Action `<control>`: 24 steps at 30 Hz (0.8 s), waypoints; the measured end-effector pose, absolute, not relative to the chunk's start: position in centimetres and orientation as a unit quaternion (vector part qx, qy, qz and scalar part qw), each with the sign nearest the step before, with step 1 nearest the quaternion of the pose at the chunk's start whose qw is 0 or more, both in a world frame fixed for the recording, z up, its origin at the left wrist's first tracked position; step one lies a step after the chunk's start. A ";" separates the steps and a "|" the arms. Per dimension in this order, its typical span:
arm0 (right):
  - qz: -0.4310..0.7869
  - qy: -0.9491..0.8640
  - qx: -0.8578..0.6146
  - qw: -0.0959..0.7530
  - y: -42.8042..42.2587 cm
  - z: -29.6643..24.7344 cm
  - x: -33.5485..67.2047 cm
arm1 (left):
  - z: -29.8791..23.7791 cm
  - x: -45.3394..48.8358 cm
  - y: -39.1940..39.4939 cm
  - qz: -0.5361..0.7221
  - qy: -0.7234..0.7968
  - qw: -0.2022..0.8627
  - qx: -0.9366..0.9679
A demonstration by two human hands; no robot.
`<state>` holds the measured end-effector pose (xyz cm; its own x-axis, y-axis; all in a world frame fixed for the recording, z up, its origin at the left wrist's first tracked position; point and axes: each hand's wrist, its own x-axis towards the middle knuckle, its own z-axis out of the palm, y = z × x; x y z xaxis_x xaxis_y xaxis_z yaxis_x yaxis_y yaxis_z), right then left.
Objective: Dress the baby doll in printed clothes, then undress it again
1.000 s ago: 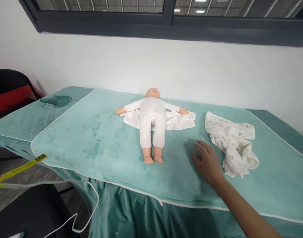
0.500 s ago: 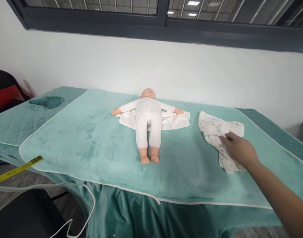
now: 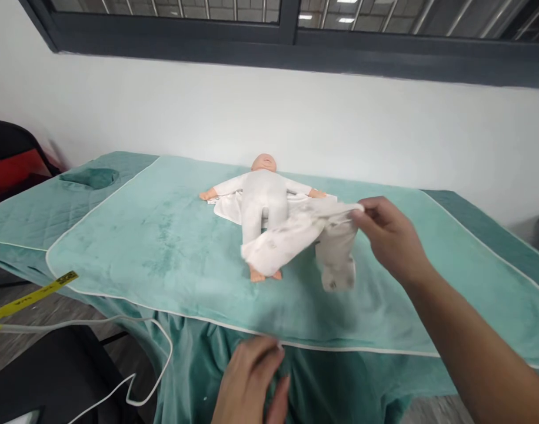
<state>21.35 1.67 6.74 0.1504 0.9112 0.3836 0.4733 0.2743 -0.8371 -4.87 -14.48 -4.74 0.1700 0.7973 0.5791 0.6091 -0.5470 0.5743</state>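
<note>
My right hand (image 3: 386, 235) pinches the waistband end of white printed baby pants (image 3: 291, 235). Their two legs hang and swing over the lower body of a baby doll (image 3: 264, 191), blurred by motion and hiding part of its legs. The doll lies on its back in white, arms spread, on top of an opened white shirt (image 3: 228, 207). Low in the middle, my left hand (image 3: 249, 383) is over the front edge of the table cover, slightly blurred, its fingers apart and holding nothing.
A green padded cover (image 3: 163, 194) with white piping lies over the massage table, which has a face hole (image 3: 90, 178) at the left. A white cable (image 3: 159, 324), a yellow tag (image 3: 35, 299) and a black chair seat (image 3: 57, 377) are at lower left. A wall (image 3: 269, 112) stands behind.
My right hand has lifted the pants off the cover at the right and carried them left over the doll's legs. My left hand has come into view at the bottom.
</note>
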 end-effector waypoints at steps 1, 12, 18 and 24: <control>0.184 -0.635 -0.586 0.469 1.1 7.1 20.7 | -4.8 -3.5 -12.8 0.446 0.466 0.115 0.755; 0.371 -0.479 -0.609 0.512 -1.8 7.5 21.0 | -3.9 0.7 -1.0 0.278 0.490 0.129 0.816; 0.267 -0.393 -0.615 0.630 -0.3 9.1 27.2 | -2.3 -1.9 1.2 0.398 0.564 0.282 0.667; 0.335 -0.488 -0.624 0.510 -1.5 7.5 26.8 | -0.4 1.1 1.1 0.467 0.470 0.464 0.588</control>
<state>26.76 -1.49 7.48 0.2991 0.9509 0.0791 0.2662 -0.0035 -0.9639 1.15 1.10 -0.38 0.1215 0.9860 0.1140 0.1190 -0.1284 0.9846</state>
